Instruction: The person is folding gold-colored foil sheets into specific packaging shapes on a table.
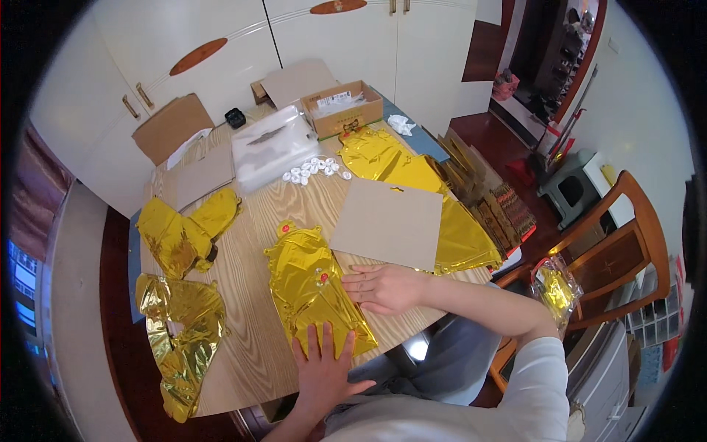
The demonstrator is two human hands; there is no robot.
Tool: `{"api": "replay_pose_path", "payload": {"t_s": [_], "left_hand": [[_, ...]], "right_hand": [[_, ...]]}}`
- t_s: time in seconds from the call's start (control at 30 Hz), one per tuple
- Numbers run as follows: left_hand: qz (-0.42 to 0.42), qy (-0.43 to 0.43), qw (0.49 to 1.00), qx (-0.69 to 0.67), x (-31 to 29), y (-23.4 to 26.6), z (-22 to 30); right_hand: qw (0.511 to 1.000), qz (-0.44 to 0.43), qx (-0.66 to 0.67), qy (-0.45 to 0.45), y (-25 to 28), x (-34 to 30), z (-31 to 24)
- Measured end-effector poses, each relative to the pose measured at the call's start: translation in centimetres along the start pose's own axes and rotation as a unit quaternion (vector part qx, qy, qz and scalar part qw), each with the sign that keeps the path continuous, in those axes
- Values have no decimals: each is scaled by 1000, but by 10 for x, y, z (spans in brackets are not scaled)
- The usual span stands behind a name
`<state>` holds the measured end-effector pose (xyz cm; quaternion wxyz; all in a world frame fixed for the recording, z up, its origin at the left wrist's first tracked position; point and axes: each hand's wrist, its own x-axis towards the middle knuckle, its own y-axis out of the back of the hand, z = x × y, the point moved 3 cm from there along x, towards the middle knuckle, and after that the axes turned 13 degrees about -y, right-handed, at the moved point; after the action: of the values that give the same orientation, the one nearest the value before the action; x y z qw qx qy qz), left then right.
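While pressed on the gold foil balloon, both hands flat: left hand, right hand.

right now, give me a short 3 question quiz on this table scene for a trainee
1. True or false: both hands lie flat on the same gold foil balloon.
2. What lies just behind the right hand? A) a flat sheet of brown card B) a green bowl C) a laptop
3. Fill in: the small white round caps lie in front of the stack of clear ____ bags.

Key
1. True: the left hand presses its near end, the right hand its right edge.
2. A, the brown card.
3. plastic
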<state>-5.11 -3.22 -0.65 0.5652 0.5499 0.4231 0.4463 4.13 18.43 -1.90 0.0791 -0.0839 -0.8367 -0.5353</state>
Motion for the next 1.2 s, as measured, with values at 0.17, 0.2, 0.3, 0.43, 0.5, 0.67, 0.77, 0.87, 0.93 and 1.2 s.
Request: {"api": "replay_pose_path", "payload": {"t_s": [0.17, 0.2, 0.3, 0.43, 0.5, 0.67, 0.77, 0.87, 0.93, 1.2], "left_hand": [[8, 2, 1000, -7, -2, 1, 0], [10, 1, 1000, -6, -2, 1, 0], [10, -3, 1000, -2, -3, 2, 0], [11, -7, 1000, -4, -4, 0, -1], [19, -7, 1000, -5, -3, 1, -1], [38, -7, 999, 12, -5, 4, 0], [38, -3, 999, 7, -6, 5, 1], [60, -6, 998, 5, -7, 7, 1], [86, -11, 996, -21, -6, 3, 0], [78, -24, 996, -21, 5, 6, 0]], "right_hand": [[999, -20, -38, -23, 5, 19, 5], [998, -34, -49, -29, 7, 22, 9], [997, -36, -59, -38, 9, 33, 16], [995, -8, -94, -39, 10, 46, 27], [990, -10, -132, -45, 10, 53, 30], [975, -5, -189, -116, 29, 74, 40], [931, 56, -186, -308, 63, 65, 71], [859, 29, -181, -478, 84, 43, 103], [831, -20, -157, -534, 93, 29, 114], [812, -41, -125, -569, 101, 29, 131]]}}
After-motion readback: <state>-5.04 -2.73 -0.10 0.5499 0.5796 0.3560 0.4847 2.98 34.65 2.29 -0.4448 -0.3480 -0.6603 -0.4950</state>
